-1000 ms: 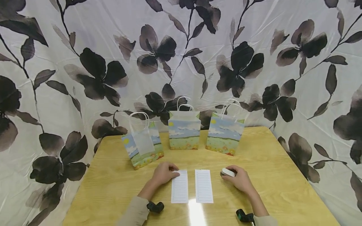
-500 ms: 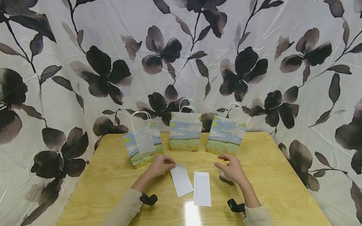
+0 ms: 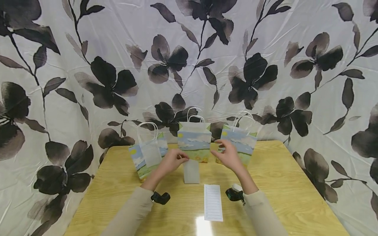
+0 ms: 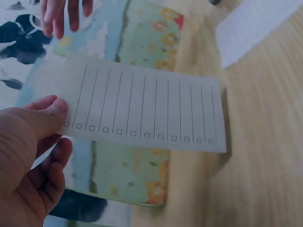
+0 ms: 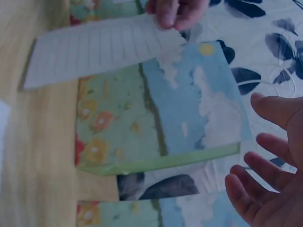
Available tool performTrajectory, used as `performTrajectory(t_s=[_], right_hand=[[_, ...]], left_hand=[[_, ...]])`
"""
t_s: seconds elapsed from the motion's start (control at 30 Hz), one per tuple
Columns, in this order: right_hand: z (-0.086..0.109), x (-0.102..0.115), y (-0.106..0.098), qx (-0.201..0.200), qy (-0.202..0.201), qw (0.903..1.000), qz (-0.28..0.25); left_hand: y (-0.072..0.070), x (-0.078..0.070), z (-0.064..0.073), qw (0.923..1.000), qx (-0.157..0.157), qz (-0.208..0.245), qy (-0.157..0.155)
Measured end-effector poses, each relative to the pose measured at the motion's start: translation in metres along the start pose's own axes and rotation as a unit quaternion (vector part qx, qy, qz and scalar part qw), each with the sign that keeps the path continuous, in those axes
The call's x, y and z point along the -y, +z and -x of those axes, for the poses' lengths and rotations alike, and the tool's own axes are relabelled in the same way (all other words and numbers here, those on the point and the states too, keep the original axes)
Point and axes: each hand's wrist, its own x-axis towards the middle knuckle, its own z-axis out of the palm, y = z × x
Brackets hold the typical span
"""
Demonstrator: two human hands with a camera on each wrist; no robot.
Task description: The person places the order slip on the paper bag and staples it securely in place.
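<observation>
The left fingers (image 4: 55,182) pinch; the right fingers (image 5: 266,169) spread, slightly bent.

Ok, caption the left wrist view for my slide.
The left hand pinches a lined checkbox slip in front of a flower-printed paper bag.

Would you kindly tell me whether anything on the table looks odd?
The leftmost blue-green printed paper bag looks slightly odd: a white rectangular paper slip hides part of its picture. I see no spills or damage.

Room lies right of the held slip (image 3: 191,172); the middle bag (image 3: 195,141) blocks behind.
</observation>
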Motion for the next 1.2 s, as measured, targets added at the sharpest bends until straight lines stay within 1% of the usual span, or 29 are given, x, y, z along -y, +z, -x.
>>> performTrajectory(t_s=[0.13,0.2,0.27,0.33,0.4,0.5,0.6,0.77,0.9,1.07,1.13,1.2], right_hand=[[-0.021,0.007,0.001,-0.022,-0.014,0.9997,0.006],[-0.032,0.010,0.001,-0.030,-0.018,0.9994,0.002],[-0.042,0.012,-0.001,-0.028,-0.023,0.9993,-0.006],[-0.050,0.014,-0.001,-0.012,-0.023,0.9995,-0.020],[-0.055,0.015,0.000,0.008,-0.018,0.9993,-0.031],[-0.060,0.014,0.002,0.037,0.001,0.9983,-0.044],[-0.065,0.013,0.003,0.055,0.019,0.9975,-0.041],[-0.080,0.009,0.008,0.074,0.019,0.9968,-0.025],[-0.086,0.002,0.013,0.078,0.019,0.9964,-0.026],[-0.087,-0.006,0.016,0.049,-0.002,0.9980,-0.040],[-0.088,-0.007,0.018,0.042,-0.008,0.9985,-0.035],[-0.091,-0.005,0.018,0.040,-0.019,0.9987,-0.025]], left_hand=[[-0.011,-0.015,-0.015,0.9993,-0.010,-0.013,0.033],[-0.017,-0.020,-0.024,0.9976,-0.025,-0.019,0.061],[-0.022,-0.023,-0.033,0.9954,-0.044,-0.022,0.083],[-0.027,-0.024,-0.038,0.9946,-0.060,-0.016,0.083],[-0.029,-0.023,-0.041,0.9950,-0.069,-0.010,0.072],[-0.029,-0.019,-0.042,0.9946,-0.079,-0.010,0.066],[-0.028,-0.017,-0.045,0.9918,-0.097,-0.023,0.081],[-0.030,-0.021,-0.053,0.9870,-0.122,-0.046,0.093],[-0.032,-0.023,-0.056,0.9855,-0.125,-0.069,0.093],[-0.028,-0.022,-0.060,0.9830,-0.139,-0.070,0.097],[-0.028,-0.022,-0.059,0.9827,-0.142,-0.067,0.098],[-0.029,-0.023,-0.059,0.9808,-0.148,-0.076,0.103]])
